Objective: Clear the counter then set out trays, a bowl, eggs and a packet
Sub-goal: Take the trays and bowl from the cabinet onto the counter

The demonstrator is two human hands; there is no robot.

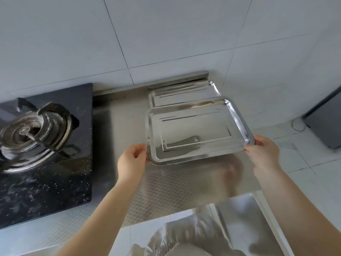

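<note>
Two hands are gripping one steel tray [195, 133]: left hand [132, 159] pinching its near-left corner, right hand [263, 154] pinching its right corner; beyond them, a second tray [182, 95] is lying on the counter [125, 126].

Soft, even daylight fills the scene, bright but not harsh. The held tray [195, 130] throws white glare along its rim and mirrors a dark smear on its floor. A blurred shadow lies on the tabletop [166, 185] beneath it. Wide-angle distortion bends the wall tiles [166, 30], and the gas burner [31, 133] is smeared by motion blur.
</note>
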